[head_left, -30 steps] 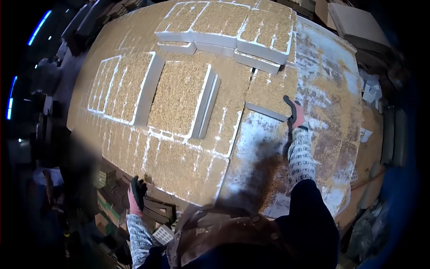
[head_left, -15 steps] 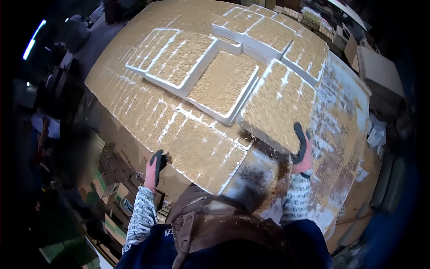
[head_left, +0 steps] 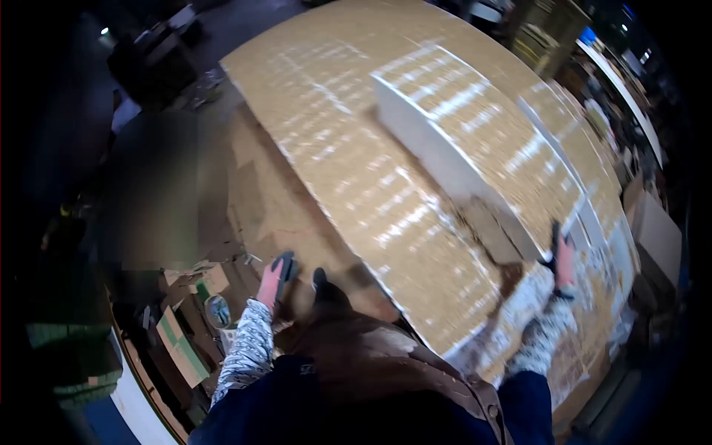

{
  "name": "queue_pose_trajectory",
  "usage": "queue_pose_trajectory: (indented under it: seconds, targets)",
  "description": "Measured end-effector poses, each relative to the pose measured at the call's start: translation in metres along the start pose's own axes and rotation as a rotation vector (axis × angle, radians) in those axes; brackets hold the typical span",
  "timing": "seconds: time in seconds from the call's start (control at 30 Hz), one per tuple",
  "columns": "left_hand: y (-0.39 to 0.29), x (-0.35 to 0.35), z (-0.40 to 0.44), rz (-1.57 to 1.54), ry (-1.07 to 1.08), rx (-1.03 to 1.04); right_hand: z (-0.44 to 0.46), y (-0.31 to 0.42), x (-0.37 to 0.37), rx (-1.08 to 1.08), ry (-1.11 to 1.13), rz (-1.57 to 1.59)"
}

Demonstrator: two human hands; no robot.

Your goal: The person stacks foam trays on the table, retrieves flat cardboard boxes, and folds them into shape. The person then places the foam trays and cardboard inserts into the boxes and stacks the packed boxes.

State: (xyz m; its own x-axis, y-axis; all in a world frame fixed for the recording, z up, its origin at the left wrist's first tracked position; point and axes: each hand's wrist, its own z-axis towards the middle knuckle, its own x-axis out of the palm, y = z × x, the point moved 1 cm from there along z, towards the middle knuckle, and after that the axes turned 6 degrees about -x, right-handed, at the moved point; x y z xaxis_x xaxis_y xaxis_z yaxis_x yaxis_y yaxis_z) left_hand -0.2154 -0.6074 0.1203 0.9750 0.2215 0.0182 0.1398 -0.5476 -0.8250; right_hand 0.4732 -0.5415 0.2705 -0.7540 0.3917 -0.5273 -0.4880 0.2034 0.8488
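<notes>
A raised white-sided block or tray, its top covered in tan flakes with white streaks, stands on the large flake-covered table. Toward me, its side turns into a brown patch. At its near right corner is my right hand, in a pink and black glove, fingers and thumb apart and touching the edge. Off the table's left edge, over the floor, my left hand hangs in a matching glove. Its fingers are apart with nothing in them.
Another flake-covered raised block lies beyond a narrow gap. The table edge runs diagonally on my left. Cardboard pieces and a roll of tape lie at the lower left. A cardboard box stands at the right.
My view has turned and shifted left along the table. The separate trays now appear as a straight raised row, and the sunken middle one no longer shows. My right hand remains at a near corner.
</notes>
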Motion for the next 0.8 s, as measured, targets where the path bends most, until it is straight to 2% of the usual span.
queue_pose_trajectory:
  seconds: [0.03, 0.07, 0.1, 0.17, 0.23, 0.27, 0.3, 0.33, 0.37, 0.4, 0.43, 0.47, 0.5, 0.57, 0.67, 0.7, 0.73, 0.77, 0.8]
  targets:
    - [0.011, -0.034, 0.017, -0.025, -0.036, 0.01, -0.017, 0.032, -0.002, 0.052, -0.067, -0.214]
    - [-0.011, -0.049, 0.019, -0.07, -0.006, 0.002, -0.034, 0.064, -0.004, 0.121, -0.125, -0.42]
    - [-0.031, -0.069, 0.018, -0.102, 0.033, -0.013, -0.04, 0.064, -0.012, 0.211, -0.236, -0.484]
    - [0.0, -0.148, 0.072, -0.097, -0.053, -0.117, -0.067, 0.07, -0.004, 0.161, -0.58, -0.39]
    - [-0.045, -0.167, 0.073, -0.079, -0.348, -0.186, -0.081, 0.125, 0.078, -0.161, -0.797, 0.227]
    - [-0.063, -0.18, 0.085, -0.049, -0.301, -0.137, -0.084, 0.163, 0.134, -0.106, -0.746, 0.286]
    - [-0.035, -0.213, 0.126, -0.136, -0.179, -0.007, -0.083, 0.199, 0.194, -0.057, -0.602, 0.395]
    - [-0.041, -0.224, 0.148, -0.248, -0.12, -0.023, -0.066, 0.183, 0.239, -0.139, -0.346, 0.292]
    - [-0.038, -0.237, 0.178, -0.18, -0.108, 0.017, -0.066, 0.228, 0.309, -0.17, -0.161, 0.092]
    - [-0.057, -0.238, 0.195, -0.09, -0.203, -0.119, -0.066, 0.268, 0.374, -0.08, -0.036, 0.024]
    - [-0.085, -0.233, 0.206, -0.18, -0.045, -0.059, -0.062, 0.284, 0.432, -0.034, 0.183, 0.06]
    - [-0.1, -0.229, 0.224, -0.249, 0.004, -0.018, -0.062, 0.292, 0.484, -0.107, 0.291, -0.091]
    - [-0.117, -0.23, 0.24, -0.046, 0.114, 0.007, -0.066, 0.333, 0.529, 0.044, 0.527, 0.066]
    - [-0.137, -0.236, 0.287, -0.066, 0.204, 0.057, -0.073, 0.362, 0.611, -0.096, 0.678, 0.273]
    - [-0.199, -0.256, 0.34, 0.128, 0.295, 0.195, -0.063, 0.377, 0.73, 0.098, 0.905, 0.572]
    - [-0.205, -0.27, 0.37, 0.089, 0.262, 0.146, -0.058, 0.377, 0.767, 0.163, 0.947, 0.652]
    - [-0.209, -0.292, 0.405, 0.063, 0.227, 0.097, -0.055, 0.363, 0.809, 0.273, 1.009, 0.926]
    - [-0.221, -0.316, 0.439, 0.049, 0.195, 0.051, -0.041, 0.365, 0.838, 0.145, 1.066, 0.834]
    - [-0.241, -0.337, 0.466, -0.094, 0.238, -0.021, -0.026, 0.367, 0.868, 0.014, 1.11, 0.745]
